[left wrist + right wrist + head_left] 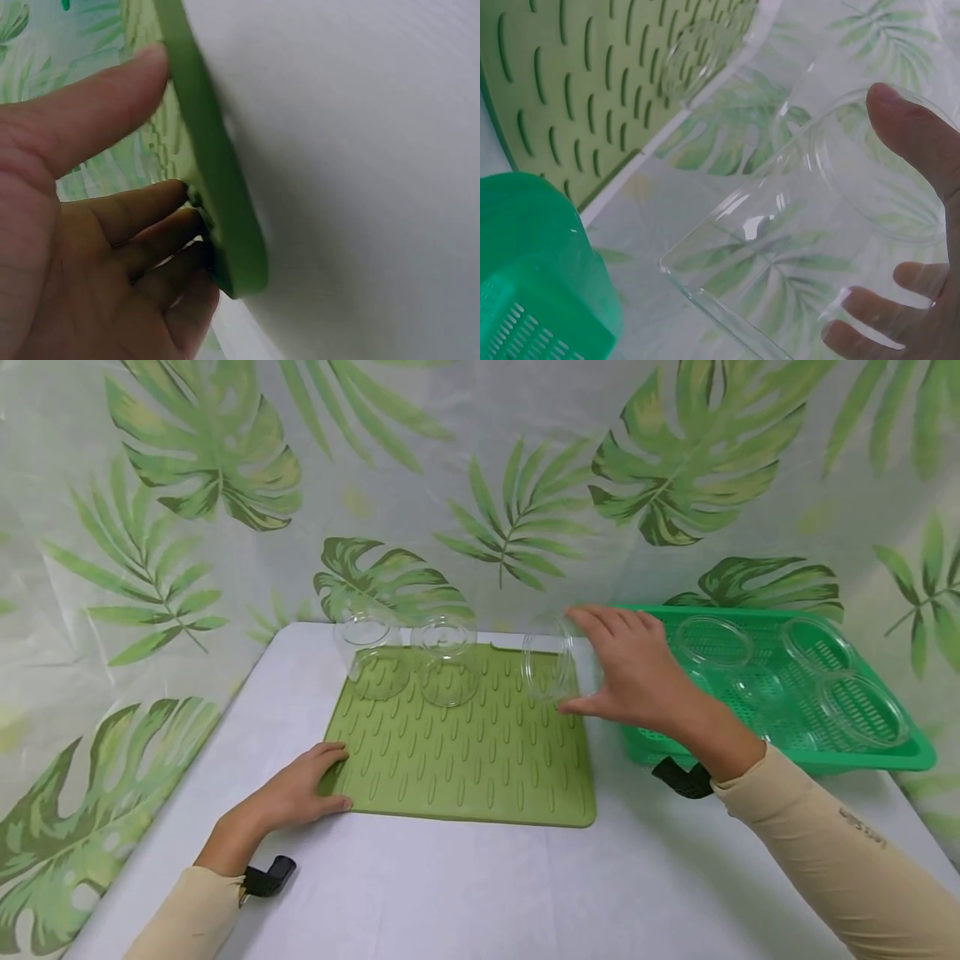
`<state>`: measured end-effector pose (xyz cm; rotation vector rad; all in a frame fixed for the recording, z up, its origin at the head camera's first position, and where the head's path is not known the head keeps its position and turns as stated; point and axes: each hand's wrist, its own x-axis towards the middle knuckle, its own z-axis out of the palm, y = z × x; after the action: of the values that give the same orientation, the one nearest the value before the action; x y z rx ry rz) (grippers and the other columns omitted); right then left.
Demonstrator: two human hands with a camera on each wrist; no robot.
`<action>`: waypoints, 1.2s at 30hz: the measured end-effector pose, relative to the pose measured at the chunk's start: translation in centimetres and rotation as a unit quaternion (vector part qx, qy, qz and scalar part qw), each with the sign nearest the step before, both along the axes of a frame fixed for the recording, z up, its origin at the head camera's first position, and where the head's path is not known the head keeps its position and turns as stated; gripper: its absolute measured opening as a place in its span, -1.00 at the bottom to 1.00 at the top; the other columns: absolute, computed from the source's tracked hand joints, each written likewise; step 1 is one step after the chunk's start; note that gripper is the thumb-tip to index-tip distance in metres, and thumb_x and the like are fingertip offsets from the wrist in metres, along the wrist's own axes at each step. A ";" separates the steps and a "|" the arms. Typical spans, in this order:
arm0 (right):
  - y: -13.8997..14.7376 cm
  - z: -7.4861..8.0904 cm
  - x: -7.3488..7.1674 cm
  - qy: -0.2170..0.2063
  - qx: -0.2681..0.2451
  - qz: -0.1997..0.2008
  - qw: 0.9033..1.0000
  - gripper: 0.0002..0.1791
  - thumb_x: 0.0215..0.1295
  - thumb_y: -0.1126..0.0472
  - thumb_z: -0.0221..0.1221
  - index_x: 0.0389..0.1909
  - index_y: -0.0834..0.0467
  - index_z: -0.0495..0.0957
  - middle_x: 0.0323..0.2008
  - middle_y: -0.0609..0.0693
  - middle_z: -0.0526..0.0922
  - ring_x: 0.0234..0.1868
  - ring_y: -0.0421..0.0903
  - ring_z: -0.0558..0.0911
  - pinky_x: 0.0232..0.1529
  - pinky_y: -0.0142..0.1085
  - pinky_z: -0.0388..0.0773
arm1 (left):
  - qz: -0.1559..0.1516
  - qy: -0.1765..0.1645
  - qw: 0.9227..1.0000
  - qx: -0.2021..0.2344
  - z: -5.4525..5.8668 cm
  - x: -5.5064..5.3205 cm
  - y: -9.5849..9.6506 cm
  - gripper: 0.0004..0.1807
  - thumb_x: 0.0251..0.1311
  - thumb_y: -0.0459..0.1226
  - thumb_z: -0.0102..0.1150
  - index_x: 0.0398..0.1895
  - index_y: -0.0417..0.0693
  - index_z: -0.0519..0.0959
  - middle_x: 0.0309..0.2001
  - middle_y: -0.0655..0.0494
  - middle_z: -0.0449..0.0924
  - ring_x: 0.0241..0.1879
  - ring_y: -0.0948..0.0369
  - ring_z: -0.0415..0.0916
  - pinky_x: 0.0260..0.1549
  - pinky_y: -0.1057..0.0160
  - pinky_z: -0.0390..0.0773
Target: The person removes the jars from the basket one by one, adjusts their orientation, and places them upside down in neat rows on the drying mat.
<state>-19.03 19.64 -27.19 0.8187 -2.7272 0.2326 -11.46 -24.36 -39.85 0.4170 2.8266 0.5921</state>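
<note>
Left hand [306, 787] is resting, spread, on the green mat [463, 747] at its left edge — likely steadying it. Right hand [636, 664], spanning wide, is gripping a tilted clear jar [546, 660] near the mat's far-right corner — likely suiting its breadth.

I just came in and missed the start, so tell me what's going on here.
A person's right hand holds a clear cup on its side near the far right corner of a green mat. The left hand touches the mat's left edge. Two other cups stand toward the far side of the mat, and several more clear cups sit in the green basket on the right.
</note>
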 end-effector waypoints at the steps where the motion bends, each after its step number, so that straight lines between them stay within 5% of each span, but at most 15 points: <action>1: 0.0 0.1 0.0 -0.002 -0.001 -0.001 1.000 0.24 -0.22 -0.26 0.54 0.47 0.16 0.19 0.35 0.20 0.39 0.35 0.26 0.36 0.30 0.31 0.22 | 0.004 0.004 1.000 0.002 0.1 0.0 0.0 -0.20 0.10 -0.13 0.42 0.32 -0.40 0.36 0.40 -0.36 0.26 0.38 -0.34 0.22 0.30 -0.28 0.33; 4: 0.2 0.2 0.1 -0.004 0.000 -0.004 1.000 0.25 -0.21 -0.26 0.54 0.48 0.16 0.18 0.36 0.21 0.39 0.36 0.27 0.35 0.29 0.31 0.23 | 0.032 0.054 0.998 0.018 0.6 0.2 -0.1 -0.34 0.16 -0.18 0.37 0.25 -0.40 0.43 0.36 -0.36 0.32 0.32 -0.31 0.32 0.21 -0.25 0.44; 6: 0.2 0.3 0.2 -0.005 0.001 -0.005 1.000 0.25 -0.21 -0.27 0.54 0.48 0.16 0.18 0.36 0.20 0.38 0.36 0.27 0.35 0.28 0.31 0.24 | 0.062 0.130 0.989 0.044 1.3 0.5 0.0 -0.48 0.18 -0.27 0.34 0.16 -0.37 0.51 0.28 -0.31 0.43 0.23 -0.25 0.44 0.06 -0.18 0.57; 10: -0.2 0.1 0.2 -0.012 -0.002 -0.002 1.000 0.26 -0.21 -0.28 0.53 0.49 0.15 0.17 0.37 0.20 0.37 0.37 0.27 0.34 0.28 0.31 0.23 | 0.088 0.311 0.940 0.108 3.8 1.3 0.2 -0.65 0.12 -0.45 0.33 0.01 -0.29 0.60 0.05 -0.18 0.64 -0.01 -0.06 0.61 -0.26 0.19 0.65; 13: -0.5 0.2 0.3 -0.016 -0.007 0.000 1.000 0.25 -0.20 -0.26 0.54 0.49 0.13 0.16 0.38 0.19 0.37 0.37 0.27 0.33 0.29 0.31 0.22 | 0.052 0.383 0.911 0.144 6.3 1.2 1.1 -0.59 0.04 -0.53 0.34 0.03 -0.25 0.61 0.02 -0.12 0.66 -0.04 0.04 0.60 -0.22 0.44 0.52; 17: -1.0 0.3 0.3 -0.022 -0.011 0.004 1.000 0.25 -0.20 -0.25 0.54 0.50 0.12 0.15 0.38 0.19 0.36 0.38 0.27 0.32 0.29 0.31 0.21 | -0.004 0.400 0.895 0.195 9.2 0.3 3.4 -0.51 0.01 -0.56 0.34 0.10 -0.23 0.58 0.08 -0.13 0.63 0.05 0.09 0.55 -0.08 0.48 0.45; 22: -1.6 0.5 0.2 -0.026 -0.017 0.011 0.999 0.25 -0.19 -0.25 0.54 0.51 0.13 0.14 0.39 0.20 0.35 0.40 0.26 0.31 0.28 0.31 0.21 | -0.037 0.399 0.883 0.244 11.0 -1.4 6.8 -0.53 0.10 -0.49 0.33 0.14 -0.27 0.56 0.15 -0.15 0.59 0.13 0.03 0.53 -0.05 0.31 0.50; 36: -2.4 0.2 0.3 -0.028 -0.021 0.021 0.999 0.26 -0.20 -0.26 0.54 0.51 0.12 0.14 0.39 0.17 0.35 0.40 0.23 0.30 0.31 0.30 0.18 | -0.121 0.364 0.877 0.291 10.8 -3.6 13.0 -0.51 0.14 -0.41 0.34 0.17 -0.31 0.50 0.23 -0.17 0.51 0.29 -0.01 0.45 0.29 0.00 0.45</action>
<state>-18.70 17.19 -27.00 0.8710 -2.7498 0.3247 -15.09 -11.37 -29.08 1.3278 3.0958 1.4978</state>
